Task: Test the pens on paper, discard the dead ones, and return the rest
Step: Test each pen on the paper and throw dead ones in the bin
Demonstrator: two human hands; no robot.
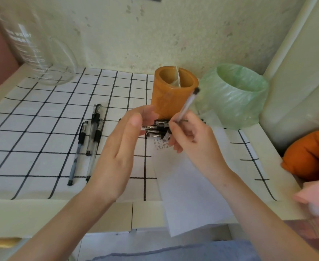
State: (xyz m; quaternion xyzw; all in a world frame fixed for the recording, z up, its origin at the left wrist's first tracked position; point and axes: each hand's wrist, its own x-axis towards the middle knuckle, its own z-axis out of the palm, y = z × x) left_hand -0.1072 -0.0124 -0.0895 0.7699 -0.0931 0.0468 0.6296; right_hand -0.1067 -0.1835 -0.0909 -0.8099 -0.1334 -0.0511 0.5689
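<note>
Gripping pen point(185, 108), right hand point(188, 136): tip down on paper point(188, 185), cap end up-right; left hand point(121, 153) released.

The clear glass measuring jug point(36, 51) at the far left bears white printed lettering and graduation marks, too blurred to read. The white paper sheet point(188, 181) carries small handwritten rows resembling 正 near its far edge.

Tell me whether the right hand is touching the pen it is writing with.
Touching. The head view shows the right hand with its fingers wrapped round the pen, whose tip points down at the paper.
</note>
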